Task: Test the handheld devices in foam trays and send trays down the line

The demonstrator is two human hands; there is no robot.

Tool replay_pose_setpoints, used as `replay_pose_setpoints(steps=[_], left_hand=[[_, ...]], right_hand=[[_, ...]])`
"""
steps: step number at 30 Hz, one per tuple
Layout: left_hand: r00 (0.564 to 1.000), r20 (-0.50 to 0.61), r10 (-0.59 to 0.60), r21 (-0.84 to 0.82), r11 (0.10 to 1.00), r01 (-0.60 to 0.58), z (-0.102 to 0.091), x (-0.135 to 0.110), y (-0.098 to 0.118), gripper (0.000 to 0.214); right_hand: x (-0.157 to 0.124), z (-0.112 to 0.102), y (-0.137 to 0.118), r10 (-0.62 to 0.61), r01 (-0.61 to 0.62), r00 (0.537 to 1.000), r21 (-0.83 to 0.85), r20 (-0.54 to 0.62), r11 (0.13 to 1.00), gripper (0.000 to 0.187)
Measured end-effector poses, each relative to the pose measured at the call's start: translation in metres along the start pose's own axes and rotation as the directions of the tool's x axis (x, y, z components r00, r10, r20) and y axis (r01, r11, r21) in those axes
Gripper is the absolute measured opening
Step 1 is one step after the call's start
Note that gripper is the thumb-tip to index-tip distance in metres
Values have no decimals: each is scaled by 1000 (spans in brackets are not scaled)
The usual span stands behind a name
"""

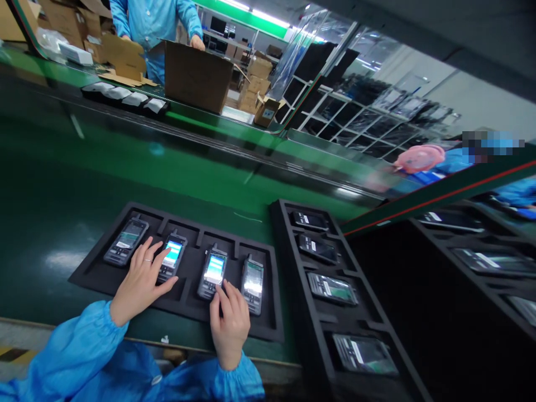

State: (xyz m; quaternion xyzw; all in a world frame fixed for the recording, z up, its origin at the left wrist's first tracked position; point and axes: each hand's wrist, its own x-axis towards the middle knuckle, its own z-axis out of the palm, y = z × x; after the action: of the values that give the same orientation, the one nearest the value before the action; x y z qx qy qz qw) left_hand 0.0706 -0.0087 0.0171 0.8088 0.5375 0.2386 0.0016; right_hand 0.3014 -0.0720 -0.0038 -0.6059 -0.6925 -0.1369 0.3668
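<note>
Several rugged handheld phones with stubby antennas lie in the pockets of a black foam tray (276, 312) in front of me. My left hand (140, 279) is spread over the second phone (172, 254), whose screen is lit, with fingertips at its screen and side. My right hand (230, 318) has its fingers extended at the keypad of the third phone (215, 267), also lit. To the left lies a phone with a dark screen (128, 240). The rightmost phone (253, 282) sits just beyond my right hand. Neither hand grips anything.
A second black foam tray (312, 312) with several phones stands on the right, near more phones behind a dark panel. Across the green table (201, 178), a person in blue (157, 22) stands behind a cardboard box (196, 75). A tray with white packets (125, 96) lies nearby.
</note>
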Motion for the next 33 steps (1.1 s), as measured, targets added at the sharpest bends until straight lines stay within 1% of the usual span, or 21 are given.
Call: replay_pose_setpoints(steps=[7,20,27,33], left_hand=[[1000,2,10,3,1000,-10,1,1,-1,53],[999,24,-21,-43,999,22,0,0,-1,53],[1000,21,-14,-45,999,14,0,0,-2,54],[1000,20,-11,-42,999,12,0,-1,-3,54]], right_hand=[[4,-2,-2,20,-21,1000,14,18,1000,19],[3,-2,-3,69,-70,997,33,43,997,20],[3,-4,-2,65,-68,996,46,64,997,21],[3,-3,-2,58,-60,997,42,60,997,20]])
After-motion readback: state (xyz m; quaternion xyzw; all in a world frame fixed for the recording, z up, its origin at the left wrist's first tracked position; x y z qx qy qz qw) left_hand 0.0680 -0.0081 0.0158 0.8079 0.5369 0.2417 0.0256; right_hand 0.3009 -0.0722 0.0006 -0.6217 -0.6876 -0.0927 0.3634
